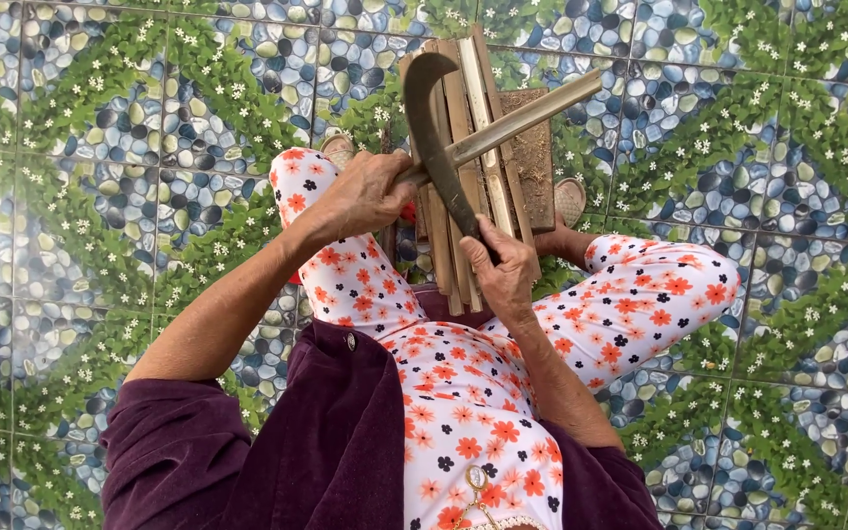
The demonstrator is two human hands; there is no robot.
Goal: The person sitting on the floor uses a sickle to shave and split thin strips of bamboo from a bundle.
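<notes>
My left hand (pixel 365 193) grips one end of a long bamboo strip (pixel 532 113) that slants up to the right. My right hand (pixel 504 277) is closed on the handle of a dark curved knife (pixel 431 108). The blade arches upward and meets the strip close to my left hand. Beneath them, a bundle of split bamboo strips (pixel 455 240) lies between my knees, pointing away from me. My legs in white trousers with orange flowers (pixel 630 304) are spread to either side of it.
A brown wooden block (pixel 539 162) lies under the bundle's right side. My feet in sandals (pixel 570 201) rest beside it. The floor is tiled with a pebble and green leaf pattern (pixel 130 147). A purple sleeve (pixel 198 451) covers my upper left arm.
</notes>
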